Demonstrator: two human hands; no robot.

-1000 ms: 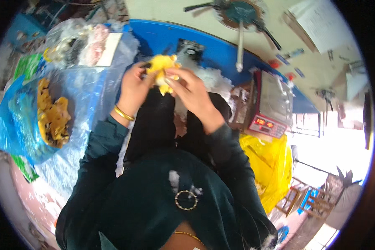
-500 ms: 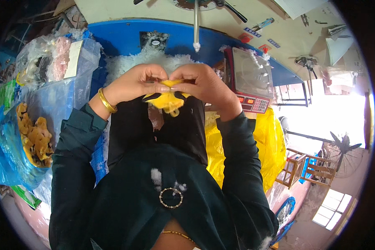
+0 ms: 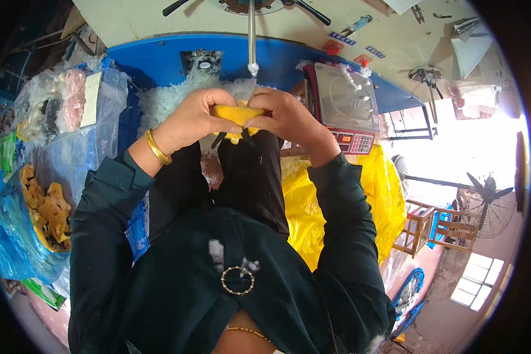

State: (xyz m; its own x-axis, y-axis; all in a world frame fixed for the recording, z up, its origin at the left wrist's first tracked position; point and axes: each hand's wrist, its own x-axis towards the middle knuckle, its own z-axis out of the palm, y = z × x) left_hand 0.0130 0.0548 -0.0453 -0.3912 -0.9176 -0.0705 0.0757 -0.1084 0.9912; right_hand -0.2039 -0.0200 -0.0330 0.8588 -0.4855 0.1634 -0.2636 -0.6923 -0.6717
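Observation:
Between my two hands is a small yellow plush toy skin (image 3: 236, 113) with black pieces and little yellow tips hanging from its lower edge. My left hand (image 3: 197, 118), with a gold bangle on the wrist, is closed on its left side, thumb along the front. On the opposite side my right hand (image 3: 286, 117) pinches it with thumb and fingers. A thin metal tube (image 3: 252, 41), tipped with white fluff, points down toward the plush skin from the machine and stays apart from it. Loose white stuffing (image 3: 165, 100) lies behind my hands.
A digital scale (image 3: 348, 106) with a red keypad stands at the right, above a yellow plastic bag (image 3: 371, 200). At the left a blue bag (image 3: 17, 224) holds several yellow plush pieces (image 3: 54, 206). The blue machine edge (image 3: 159, 54) runs across the back.
The plush skin has turned in my hands, showing a smoother yellow face now. Both hands have shifted their grip on it. The whole view has moved slightly.

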